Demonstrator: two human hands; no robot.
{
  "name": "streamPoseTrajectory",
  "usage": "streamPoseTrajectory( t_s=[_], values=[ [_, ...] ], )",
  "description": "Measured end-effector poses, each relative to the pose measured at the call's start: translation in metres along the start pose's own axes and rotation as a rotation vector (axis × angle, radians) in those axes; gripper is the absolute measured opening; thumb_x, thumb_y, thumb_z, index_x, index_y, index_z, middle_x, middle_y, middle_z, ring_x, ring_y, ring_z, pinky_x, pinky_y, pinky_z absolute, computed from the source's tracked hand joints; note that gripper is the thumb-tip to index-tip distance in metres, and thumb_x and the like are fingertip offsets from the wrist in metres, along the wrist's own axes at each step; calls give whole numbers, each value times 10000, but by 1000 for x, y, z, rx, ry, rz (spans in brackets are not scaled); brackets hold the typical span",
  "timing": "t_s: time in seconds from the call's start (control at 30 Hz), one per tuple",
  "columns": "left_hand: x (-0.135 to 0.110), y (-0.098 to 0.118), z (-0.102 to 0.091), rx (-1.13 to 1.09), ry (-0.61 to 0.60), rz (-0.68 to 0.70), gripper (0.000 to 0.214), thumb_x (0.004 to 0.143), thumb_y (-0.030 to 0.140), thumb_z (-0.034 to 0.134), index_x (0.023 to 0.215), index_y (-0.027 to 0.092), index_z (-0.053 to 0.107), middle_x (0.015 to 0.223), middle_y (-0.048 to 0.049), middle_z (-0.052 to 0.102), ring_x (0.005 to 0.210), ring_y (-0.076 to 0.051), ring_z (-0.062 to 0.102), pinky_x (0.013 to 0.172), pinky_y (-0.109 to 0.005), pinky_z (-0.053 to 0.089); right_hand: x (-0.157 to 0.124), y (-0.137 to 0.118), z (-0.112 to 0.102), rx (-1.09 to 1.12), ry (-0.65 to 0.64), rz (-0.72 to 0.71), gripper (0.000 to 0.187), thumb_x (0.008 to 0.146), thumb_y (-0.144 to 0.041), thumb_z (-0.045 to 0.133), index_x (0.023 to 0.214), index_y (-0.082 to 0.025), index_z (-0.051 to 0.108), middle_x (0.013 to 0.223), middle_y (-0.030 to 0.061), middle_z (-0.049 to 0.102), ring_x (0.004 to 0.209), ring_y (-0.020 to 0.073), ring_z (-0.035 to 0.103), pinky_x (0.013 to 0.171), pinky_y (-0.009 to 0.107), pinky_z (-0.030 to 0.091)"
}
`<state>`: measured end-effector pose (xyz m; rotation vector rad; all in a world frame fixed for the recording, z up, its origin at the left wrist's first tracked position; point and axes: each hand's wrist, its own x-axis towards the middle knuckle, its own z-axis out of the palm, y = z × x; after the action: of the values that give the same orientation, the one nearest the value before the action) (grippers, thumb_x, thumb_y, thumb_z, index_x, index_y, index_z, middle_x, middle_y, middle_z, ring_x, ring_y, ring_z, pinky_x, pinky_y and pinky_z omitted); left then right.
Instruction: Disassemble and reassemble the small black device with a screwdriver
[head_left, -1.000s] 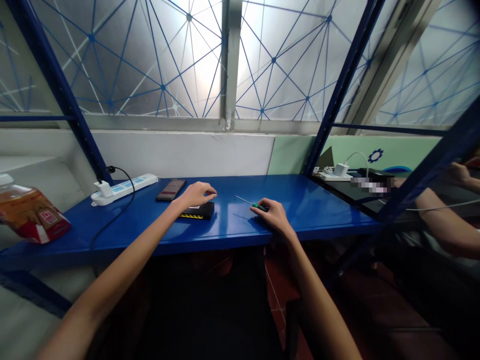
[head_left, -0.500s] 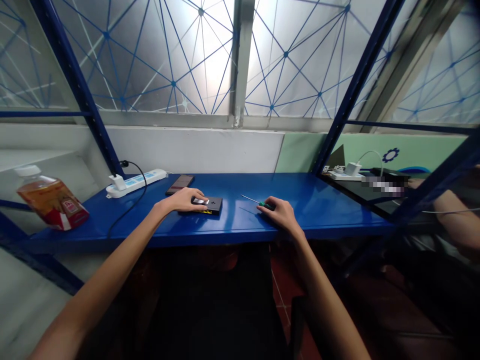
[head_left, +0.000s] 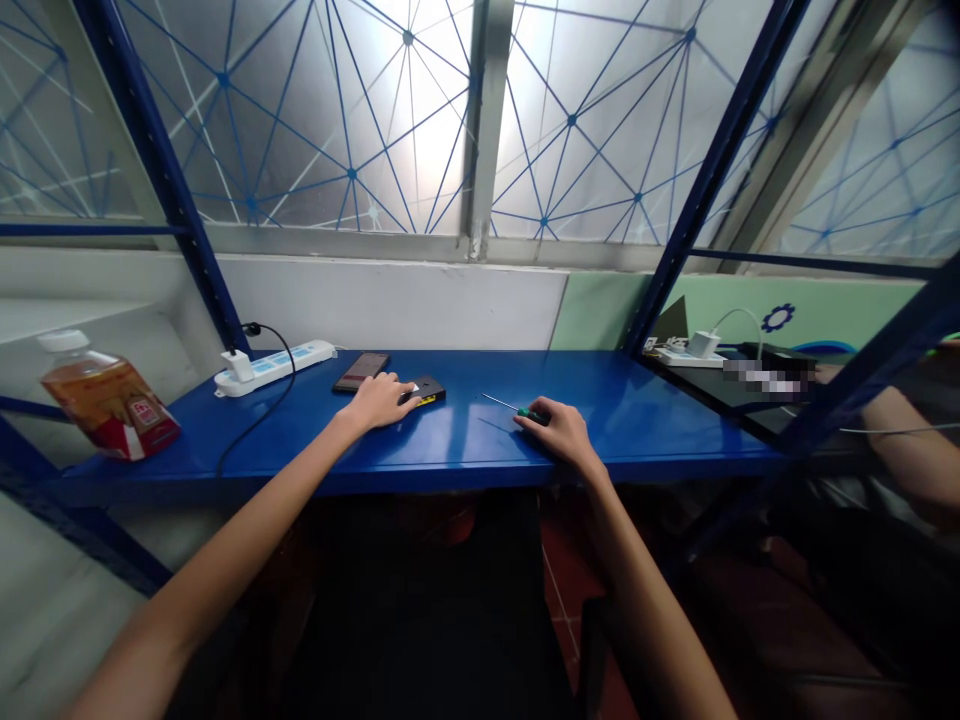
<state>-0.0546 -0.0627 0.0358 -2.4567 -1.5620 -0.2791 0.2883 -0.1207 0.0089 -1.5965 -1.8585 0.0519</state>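
My left hand (head_left: 381, 400) lies over a flat black box (head_left: 430, 386) with a yellow strip along its side. Its fingers reach across the top and the thumb is at the near side, so much of the box is hidden. Resting on the blue table near its front edge, my right hand (head_left: 561, 428) is closed round a small screwdriver (head_left: 523, 411) with a green and dark handle. The thin metal shaft points left, toward the box. Just behind my left hand is a dark phone (head_left: 361, 371), lying flat.
A white power strip (head_left: 274, 367) with a black cable is at the back left of the blue table (head_left: 465, 440). Far left stands a bottle of orange drink (head_left: 112, 405). Blue frame posts rise on both sides. At right, another person's arm (head_left: 900, 430) is near a black surface.
My left hand and the black box have shifted back, toward the phone and the wall. My right hand and the screwdriver have stayed in nearly the same place.
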Motion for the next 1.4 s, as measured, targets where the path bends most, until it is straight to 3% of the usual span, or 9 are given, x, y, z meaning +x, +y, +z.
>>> streamPoseTrajectory(
  t_s=[0.27, 0.6, 0.67, 0.77, 0.87, 0.93, 1.13, 1.23, 1.4],
  values=[
    [19, 9, -13, 29, -152, -91, 664, 922, 636, 303, 1009, 140, 736, 937, -191, 711, 888, -335, 676, 746, -380, 485, 0, 1, 1, -10, -13, 20, 339, 794, -568, 632, 812, -234, 683, 767, 29, 711, 719, 193, 628, 596, 263, 353],
    [13, 7, 23, -104, 208, 2, 552, 958, 415, 315, 700, 145, 721, 622, -131, 658, 643, -234, 632, 655, -323, 455, 0, 1, 1, -4, 2, -15, 330, 798, -562, 631, 801, -236, 683, 749, 33, 714, 697, 196, 631, 591, 267, 361],
    [13, 7, 25, -107, 263, 8, 524, 956, 403, 333, 738, 145, 732, 697, -143, 672, 726, -252, 640, 692, -344, 470, 0, 2, 1, 16, -1, -25, 337, 793, -569, 633, 795, -236, 682, 751, 34, 714, 695, 195, 630, 596, 269, 372],
    [16, 5, 27, -119, 328, 80, 416, 943, 355, 384, 1039, 163, 740, 1088, -163, 678, 1063, -292, 604, 889, -402, 461, 1, 3, 1, 111, 1, -31, 345, 772, -576, 658, 812, -234, 681, 764, 30, 716, 708, 192, 633, 618, 271, 402],
    [20, 6, 30, -145, 239, 226, 458, 958, 292, 354, 1348, 230, 584, 1469, -109, 476, 1366, -288, 399, 1074, -457, 345, 0, 1, 3, 273, -22, -48, 364, 771, -571, 670, 893, -228, 687, 747, 16, 707, 686, 177, 629, 644, 271, 436],
    [22, 9, 32, -170, 144, 297, 468, 983, 282, 302, 1372, 228, 557, 1529, -82, 415, 1436, -269, 305, 1114, -457, 305, -1, -5, 4, 338, -60, -68, 376, 795, -573, 648, 924, -223, 700, 719, 12, 700, 656, 170, 626, 649, 272, 448],
    [16, 26, 27, -187, 212, 282, 488, 1017, 319, 251, 1063, 162, 711, 1175, -116, 681, 1210, -252, 552, 1052, -405, 387, -5, -29, 6, 211, -95, -121, 389, 810, -578, 626, 920, -230, 758, 767, 40, 733, 690, 188, 637, 658, 279, 437],
    [9, 29, 21, -124, 231, 195, 525, 1010, 360, 272, 888, 157, 741, 976, -132, 717, 964, -239, 638, 861, -355, 476, -6, -31, 6, 208, -107, -131, 422, 806, -602, 616, 917, -224, 770, 751, 34, 734, 678, 183, 632, 642, 271, 430],
    [3, 31, 16, -67, 231, 146, 550, 995, 397, 295, 797, 156, 748, 844, -136, 729, 869, -251, 653, 735, -341, 465, -7, -31, 6, 214, -137, -141, 416, 815, -606, 614, 868, -230, 785, 802, 36, 760, 723, 201, 670, 661, 273, 450]
  ],
)
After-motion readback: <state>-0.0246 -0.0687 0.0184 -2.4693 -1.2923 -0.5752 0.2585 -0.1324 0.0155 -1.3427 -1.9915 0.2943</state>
